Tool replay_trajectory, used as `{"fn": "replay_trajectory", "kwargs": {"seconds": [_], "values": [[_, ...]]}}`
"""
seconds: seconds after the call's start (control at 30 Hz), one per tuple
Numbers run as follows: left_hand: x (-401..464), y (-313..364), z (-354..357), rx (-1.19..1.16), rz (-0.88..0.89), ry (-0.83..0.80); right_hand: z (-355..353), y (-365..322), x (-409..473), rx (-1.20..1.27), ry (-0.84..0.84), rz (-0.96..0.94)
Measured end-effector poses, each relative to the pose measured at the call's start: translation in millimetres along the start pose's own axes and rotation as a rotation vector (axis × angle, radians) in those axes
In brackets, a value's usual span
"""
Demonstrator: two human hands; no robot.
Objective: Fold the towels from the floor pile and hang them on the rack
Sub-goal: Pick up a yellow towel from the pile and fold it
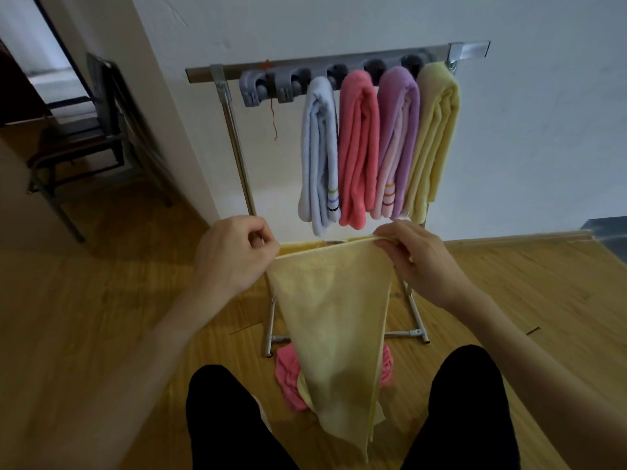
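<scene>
A pale yellow towel (pixel 332 320) hangs between my hands in front of the rack. My left hand (pixel 234 256) pinches its upper left corner and my right hand (pixel 417 259) pinches the upper right edge; the cloth tapers down to a point between my legs. The metal rack (pixel 234 130) stands against the white wall, with a grey clip bar (pixel 258 88) along its top rail. Several folded towels hang from it: light blue (pixel 319 157), pink (pixel 358 147), purple (pixel 395 140) and yellow (pixel 434 137). A pink towel (pixel 288 378) lies on the floor behind the held one, partly hidden.
A dark folding chair (pixel 88 137) stands at the left beside a doorway. The floor (pixel 101 317) is wood. My two legs in black trousers (pixel 230 429) fill the bottom of the view. The left clips on the bar hold nothing.
</scene>
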State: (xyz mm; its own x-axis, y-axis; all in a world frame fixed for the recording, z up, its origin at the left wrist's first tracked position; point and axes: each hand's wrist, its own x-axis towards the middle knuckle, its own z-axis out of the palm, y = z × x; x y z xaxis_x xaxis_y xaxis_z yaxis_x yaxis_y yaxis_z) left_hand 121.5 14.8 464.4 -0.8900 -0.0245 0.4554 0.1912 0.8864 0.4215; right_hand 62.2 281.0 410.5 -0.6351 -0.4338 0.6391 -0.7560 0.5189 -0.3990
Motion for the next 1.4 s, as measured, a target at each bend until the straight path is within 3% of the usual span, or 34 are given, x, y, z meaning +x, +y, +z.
{"fn": "replay_trajectory", "kwargs": {"seconds": [0.13, 0.23, 0.37, 0.57, 0.73, 0.87, 1.0, 1.2, 1.3, 1.4], "values": [[-4, 3, 11, -0.156, -0.010, -0.120, 5, 5, -1, 0.146, 0.090, 0.128], [-7, 13, 14, -0.435, -0.112, -0.383, 10, 4, 0, 0.206, 0.130, 0.198], [-17, 25, 20, -0.489, -0.051, -0.646, 20, 2, 5, 0.221, 0.113, 0.214], [-13, 28, 19, -0.221, 0.130, -0.927, 27, -1, 15, 0.196, 0.054, 0.190], [-7, 36, 18, -0.131, 0.169, -0.983, 29, -2, 19, 0.194, 0.012, 0.177], [1, 38, 14, -0.034, 0.299, -1.075, 33, -5, 20, 0.188, -0.037, 0.145], [8, 37, 16, 0.116, 0.545, -0.901, 34, -6, 21, 0.192, -0.032, 0.144], [8, 28, 23, 0.259, 0.903, -0.379, 29, 3, 26, 0.202, 0.042, 0.184], [14, 27, 26, 0.274, 1.097, -0.338, 28, 4, 26, 0.211, 0.031, 0.192], [15, 25, 27, 0.331, 1.117, -0.359, 30, 1, 25, 0.206, 0.032, 0.206]]}}
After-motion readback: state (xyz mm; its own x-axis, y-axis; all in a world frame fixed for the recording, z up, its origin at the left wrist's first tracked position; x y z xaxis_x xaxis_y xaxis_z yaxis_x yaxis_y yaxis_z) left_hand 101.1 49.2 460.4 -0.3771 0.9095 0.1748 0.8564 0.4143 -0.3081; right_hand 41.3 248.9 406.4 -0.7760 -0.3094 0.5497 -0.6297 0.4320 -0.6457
